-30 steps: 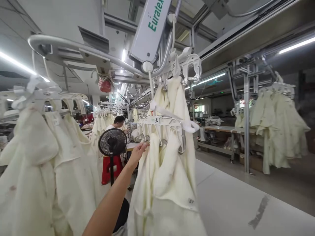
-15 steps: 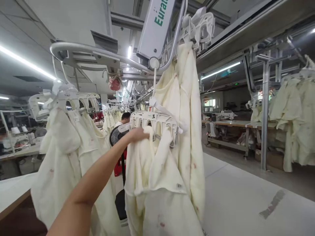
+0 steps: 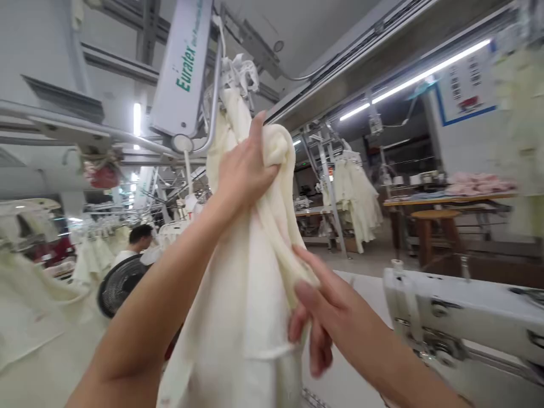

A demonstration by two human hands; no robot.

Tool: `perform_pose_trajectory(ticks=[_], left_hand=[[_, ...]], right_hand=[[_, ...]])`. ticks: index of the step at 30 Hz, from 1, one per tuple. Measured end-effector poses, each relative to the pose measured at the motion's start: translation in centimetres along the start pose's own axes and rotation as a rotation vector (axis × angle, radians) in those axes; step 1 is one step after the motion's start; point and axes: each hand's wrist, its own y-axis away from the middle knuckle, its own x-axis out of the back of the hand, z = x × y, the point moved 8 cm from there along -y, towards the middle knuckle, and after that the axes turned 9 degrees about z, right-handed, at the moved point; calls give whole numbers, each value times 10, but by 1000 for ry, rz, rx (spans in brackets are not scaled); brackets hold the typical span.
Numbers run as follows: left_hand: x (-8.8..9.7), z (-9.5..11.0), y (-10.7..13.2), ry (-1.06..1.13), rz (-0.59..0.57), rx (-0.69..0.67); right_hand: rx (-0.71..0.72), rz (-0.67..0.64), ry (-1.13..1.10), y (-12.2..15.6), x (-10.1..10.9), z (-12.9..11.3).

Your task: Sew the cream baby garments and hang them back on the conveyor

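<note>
From my remote seat, my left grip is closed around the gathered upper part of a cream garment, its far fingers hidden by cloth. My right grip pinches a fold lower down. The garment hangs between them, left of the industrial sewing machine by the white counter. I'd hold the top firmly, ease the fold open without stretching it, and steer loose cloth clear of the machine. Behind, white clip hangers carry more cream cloth.
</note>
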Motion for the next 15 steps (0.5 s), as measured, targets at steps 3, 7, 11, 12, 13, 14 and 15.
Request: perform_pose_trajectory(ticks=[3,7,11,12,13,14,15], left_hand=[[13,13,6,-227,-75,-36],[28,-16,41,-244,-206,-49],[-28,-32,98,235,-365,215],[-55,-27,121,399,-514,343],[-80,-19,146,556,-681,471],[-98,-10,167,684,-798,599],[-111,-2,186,781,-888,713]], right_hand=[[62,154,81,-24,35,-20],[275,415,46,-11,83,-39],[245,247,-132,-3,66,-41],[192,181,-248,-3,60,-38],[131,138,-355,-4,57,-34],[70,128,-430,-5,58,-30],[18,148,-464,-4,63,-25]])
